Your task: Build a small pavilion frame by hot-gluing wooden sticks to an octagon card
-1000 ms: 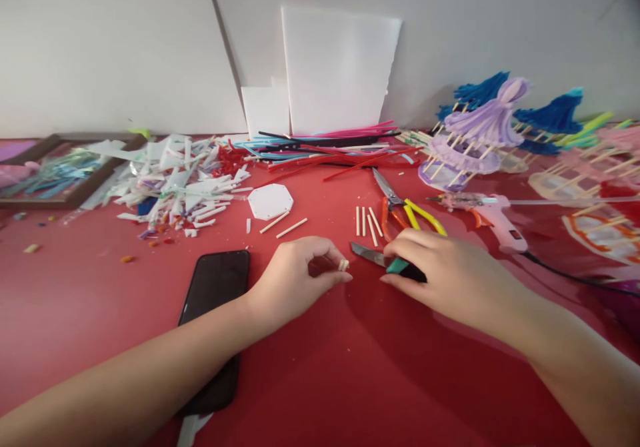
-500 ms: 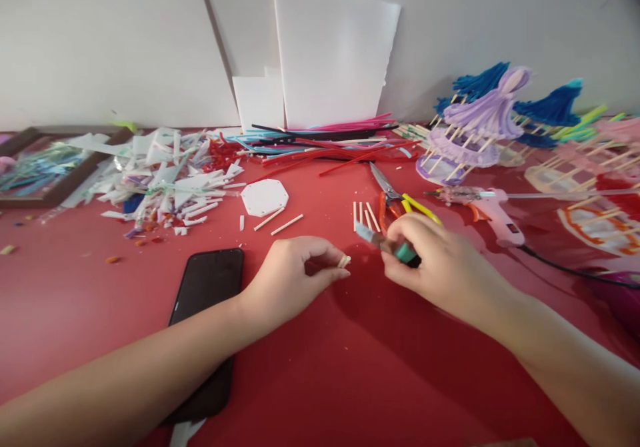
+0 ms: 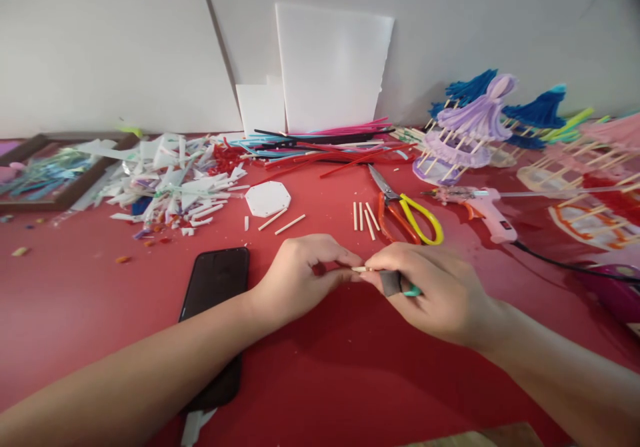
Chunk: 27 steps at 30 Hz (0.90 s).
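Note:
Above the red table, my left hand [image 3: 305, 273] pinches a short wooden stick [image 3: 359, 269] between thumb and fingertips. The stick's other end meets the thumb and forefinger of my right hand [image 3: 435, 287], so the hands almost touch. Tucked in my right hand is a knife [image 3: 391, 283] with a grey blade and a green handle, mostly hidden by the fingers. Just beyond lie several cut wooden sticks [image 3: 361, 217] and scissors [image 3: 400, 207] with one orange and one yellow handle. A white octagonal plate [image 3: 268, 199] lies farther left, with two more sticks beside it.
A black phone [image 3: 215, 283] lies under my left forearm. White scraps [image 3: 175, 180] heap up at the left, near a brown-framed tray [image 3: 65, 197]. Coloured strips [image 3: 320, 147] lie along the wall. On the right are a pink glue gun [image 3: 493, 213] with its cord and a lilac carousel-like model [image 3: 455, 140].
My right hand has moved left and met my left hand at the stick. The knife blade has turned inward, and the scissors' handles now show fully.

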{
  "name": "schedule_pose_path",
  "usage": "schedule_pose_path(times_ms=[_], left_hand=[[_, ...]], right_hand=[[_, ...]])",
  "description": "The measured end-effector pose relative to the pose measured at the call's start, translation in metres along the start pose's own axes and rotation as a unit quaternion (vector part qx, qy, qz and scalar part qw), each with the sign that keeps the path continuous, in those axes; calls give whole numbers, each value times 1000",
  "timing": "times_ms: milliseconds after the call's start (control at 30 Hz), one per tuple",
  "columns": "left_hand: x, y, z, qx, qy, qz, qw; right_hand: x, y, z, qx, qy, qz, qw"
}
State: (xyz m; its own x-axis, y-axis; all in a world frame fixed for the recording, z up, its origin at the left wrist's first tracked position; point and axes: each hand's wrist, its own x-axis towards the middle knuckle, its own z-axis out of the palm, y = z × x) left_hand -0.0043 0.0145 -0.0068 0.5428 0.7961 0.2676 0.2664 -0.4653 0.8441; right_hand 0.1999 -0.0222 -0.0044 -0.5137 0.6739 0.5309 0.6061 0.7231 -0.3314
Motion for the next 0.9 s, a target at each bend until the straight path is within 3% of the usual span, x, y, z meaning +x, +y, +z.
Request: schedule_pose_path(times_ms=[67,133,200,300,500,567,667,900], left_hand=[[2,-2,0,-5,30,-50,998],[4,-5,0,-26,60,-102,993],[5,-8,0,-41,74,-135,987],[4,-9,1,-30,55,-139,988],[1,-7,3,-24,33,-113,993],[0,-6,3,-44,36,-118,991],[0,-4,2,-59,24,-132,989],[0,1,-1,-28,7,-104,994]], right_hand=[[0,4,-3,-56,53,12,997],[4,8,-5,-160,137,12,977],[9,11,-5,-237,174,-2,956],[15,19,0,-259,124,-7,958],[11,32,12,-244,-85,123,958],[9,32,11,-239,-77,140,958],[10,27,7,-210,-8,132,969],[13,10,-1,-92,42,21,995]])
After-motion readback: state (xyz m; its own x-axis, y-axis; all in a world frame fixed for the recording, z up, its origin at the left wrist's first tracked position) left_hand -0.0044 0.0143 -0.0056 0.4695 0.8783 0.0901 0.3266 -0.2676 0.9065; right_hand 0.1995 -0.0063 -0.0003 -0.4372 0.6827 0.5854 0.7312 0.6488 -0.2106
